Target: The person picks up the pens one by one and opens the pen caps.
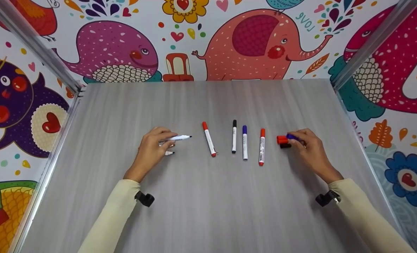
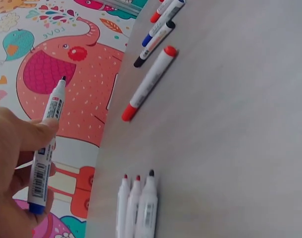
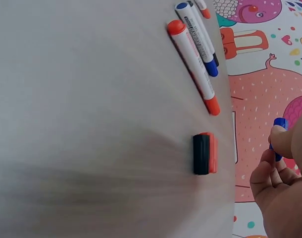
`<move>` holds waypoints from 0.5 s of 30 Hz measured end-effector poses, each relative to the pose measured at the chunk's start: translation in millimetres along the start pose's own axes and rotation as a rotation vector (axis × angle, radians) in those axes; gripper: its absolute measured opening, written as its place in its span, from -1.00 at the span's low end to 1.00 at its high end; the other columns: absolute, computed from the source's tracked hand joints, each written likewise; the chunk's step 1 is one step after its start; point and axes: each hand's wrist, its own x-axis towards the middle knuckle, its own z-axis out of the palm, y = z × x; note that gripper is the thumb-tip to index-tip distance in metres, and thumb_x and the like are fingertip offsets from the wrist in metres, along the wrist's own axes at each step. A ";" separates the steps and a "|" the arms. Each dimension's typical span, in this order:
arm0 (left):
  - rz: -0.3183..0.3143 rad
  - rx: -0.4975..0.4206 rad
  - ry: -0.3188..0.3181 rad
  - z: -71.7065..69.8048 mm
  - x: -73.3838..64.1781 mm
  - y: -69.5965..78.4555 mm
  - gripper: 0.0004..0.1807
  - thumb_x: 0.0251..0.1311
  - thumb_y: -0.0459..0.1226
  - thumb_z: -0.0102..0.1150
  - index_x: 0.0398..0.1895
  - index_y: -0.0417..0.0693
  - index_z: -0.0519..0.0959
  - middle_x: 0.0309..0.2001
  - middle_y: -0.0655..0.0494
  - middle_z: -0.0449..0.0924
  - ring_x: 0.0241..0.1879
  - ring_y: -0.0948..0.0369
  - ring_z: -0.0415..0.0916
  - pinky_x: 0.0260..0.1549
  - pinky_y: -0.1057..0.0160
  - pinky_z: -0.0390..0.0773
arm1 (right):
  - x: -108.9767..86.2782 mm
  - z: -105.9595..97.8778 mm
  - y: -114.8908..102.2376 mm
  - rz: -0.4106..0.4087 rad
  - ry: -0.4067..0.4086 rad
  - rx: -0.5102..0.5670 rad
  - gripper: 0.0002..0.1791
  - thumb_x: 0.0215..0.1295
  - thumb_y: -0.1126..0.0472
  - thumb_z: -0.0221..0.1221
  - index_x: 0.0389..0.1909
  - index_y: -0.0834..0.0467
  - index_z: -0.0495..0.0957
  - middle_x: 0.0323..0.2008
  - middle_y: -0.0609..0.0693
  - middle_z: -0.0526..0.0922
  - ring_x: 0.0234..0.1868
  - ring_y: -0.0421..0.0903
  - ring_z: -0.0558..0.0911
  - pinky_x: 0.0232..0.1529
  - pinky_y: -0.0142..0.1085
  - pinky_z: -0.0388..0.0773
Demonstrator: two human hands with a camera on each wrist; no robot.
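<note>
My left hand (image 1: 153, 146) holds an uncapped whiteboard marker (image 2: 42, 168) with a blue end and a dark tip that points to the right in the head view. Three uncapped markers (image 2: 146, 208) lie side by side on the table near that hand, two with red tips and one with a black tip. Between thumb and fingers, my right hand (image 1: 310, 146) pinches a blue marker cap (image 3: 279, 124), raised above the table. Beside it on the tabletop sit red caps (image 1: 281, 138) and a black cap (image 3: 201, 154), close together.
Capped markers lie spaced apart between the hands: a red one (image 1: 209, 138), a black one (image 1: 234, 137), a blue one (image 1: 244, 142) and another red one (image 1: 262, 147). Cartoon-printed walls with metal edges (image 1: 46, 158) border the grey table (image 1: 208, 211).
</note>
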 end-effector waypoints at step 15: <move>-0.029 0.054 0.061 -7.5 -29.6 -34.3 -0.72 0.19 -0.54 0.55 -0.02 -0.27 0.85 -0.04 -0.03 0.79 0.04 0.01 0.67 0.04 0.09 0.62 | -16.1 1.6 17.6 0.014 -0.027 0.039 -0.68 0.33 0.58 0.41 0.07 0.32 0.78 -0.06 0.19 0.76 -0.13 -0.19 0.61 -0.09 -0.61 0.47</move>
